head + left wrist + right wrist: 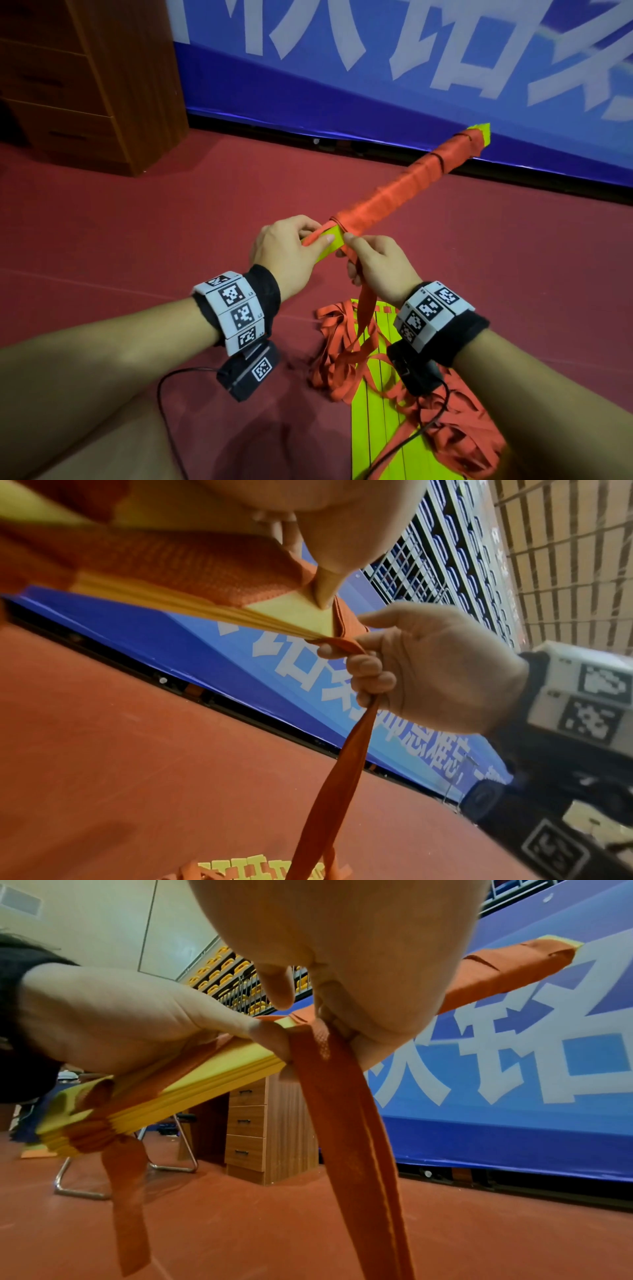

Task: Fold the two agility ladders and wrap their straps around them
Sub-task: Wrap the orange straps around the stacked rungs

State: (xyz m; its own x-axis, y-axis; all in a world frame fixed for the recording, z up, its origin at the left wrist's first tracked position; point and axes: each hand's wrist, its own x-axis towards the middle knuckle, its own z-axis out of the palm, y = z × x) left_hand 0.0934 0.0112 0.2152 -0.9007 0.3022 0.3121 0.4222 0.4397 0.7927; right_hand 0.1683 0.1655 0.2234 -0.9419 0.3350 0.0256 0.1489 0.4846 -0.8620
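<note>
Fingers of left hand (pixel 287 246) pinch the folded ladder (pixel 404 190) steady so right hand (pixel 376 263) can pull its strap (pixel 364 305) taut.

Between the fingers (pixel 371 681) runs an orange strap (pixel 346 767) – woven cloth, matt, with a fine mesh grain; just behind the fingertips sit stacked yellow slats (pixel 219 1074) – smooth plastic, faintly glossy; beyond them, a wood-grain cabinet (pixel 260 1123)
</note>
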